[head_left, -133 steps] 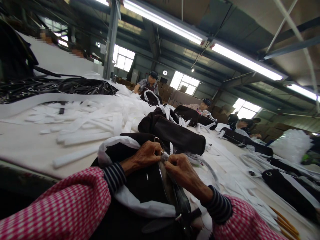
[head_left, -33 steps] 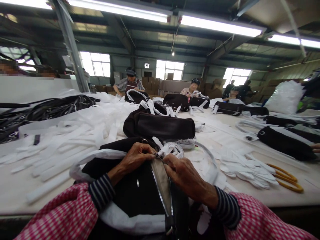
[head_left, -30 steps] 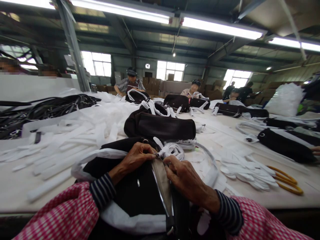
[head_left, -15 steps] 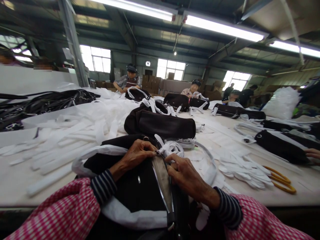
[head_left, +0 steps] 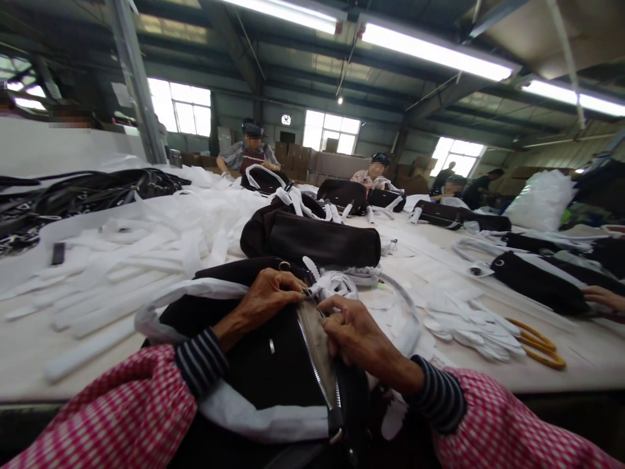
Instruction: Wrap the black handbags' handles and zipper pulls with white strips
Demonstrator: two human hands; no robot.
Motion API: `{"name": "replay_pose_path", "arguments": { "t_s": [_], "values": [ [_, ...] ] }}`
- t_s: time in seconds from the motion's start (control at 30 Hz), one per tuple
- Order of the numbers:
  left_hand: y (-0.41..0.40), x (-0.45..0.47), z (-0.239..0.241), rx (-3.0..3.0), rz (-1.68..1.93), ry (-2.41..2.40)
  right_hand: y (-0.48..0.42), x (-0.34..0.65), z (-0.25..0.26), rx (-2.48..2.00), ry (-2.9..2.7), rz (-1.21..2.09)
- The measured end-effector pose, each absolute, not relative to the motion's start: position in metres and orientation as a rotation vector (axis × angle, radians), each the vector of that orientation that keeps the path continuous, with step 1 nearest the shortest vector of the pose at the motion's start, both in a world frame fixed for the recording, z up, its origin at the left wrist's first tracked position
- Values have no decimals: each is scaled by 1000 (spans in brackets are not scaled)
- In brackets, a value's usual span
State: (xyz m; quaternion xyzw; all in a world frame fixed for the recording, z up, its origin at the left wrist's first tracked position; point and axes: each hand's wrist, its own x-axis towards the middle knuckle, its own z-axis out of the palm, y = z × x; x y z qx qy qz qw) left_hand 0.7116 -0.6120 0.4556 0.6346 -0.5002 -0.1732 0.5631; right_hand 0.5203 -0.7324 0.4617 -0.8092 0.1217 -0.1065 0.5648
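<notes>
A black handbag (head_left: 244, 365) lies in front of me, its metal-toothed zipper (head_left: 312, 365) parted over a beige lining. White wrapping covers its handle (head_left: 263, 423). My left hand (head_left: 267, 299) is closed in a pinch on the bag's edge at the zipper's far end, beside a small metal piece. Across the opening, my right hand (head_left: 354, 332) has its fingers curled on the right edge of the bag; its thumb and index finger are close to the zipper tape. Just beyond the fingertips lies a coiled white-wrapped strap (head_left: 336, 286).
Another black bag (head_left: 312, 238) lies straight ahead. White strips (head_left: 112, 286) and black straps (head_left: 88, 195) spread to the left. At right are white paper-like tabs (head_left: 473, 332), yellow-handled scissors (head_left: 541, 345) and a co-worker's hand (head_left: 605, 296) by a bag. Other people sit across the table.
The view has turned slightly to the right. Both hands stay at the zipper's far end; my right fingers have shifted slightly along the opening's edge.
</notes>
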Motion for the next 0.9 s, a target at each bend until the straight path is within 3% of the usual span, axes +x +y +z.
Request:
{"name": "replay_pose_path", "arguments": {
  "t_s": [0.9],
  "values": [
    [-612, 712, 455, 1514, -295, -1240, -714, 530, 470, -1623, 473, -261]
  ]
}}
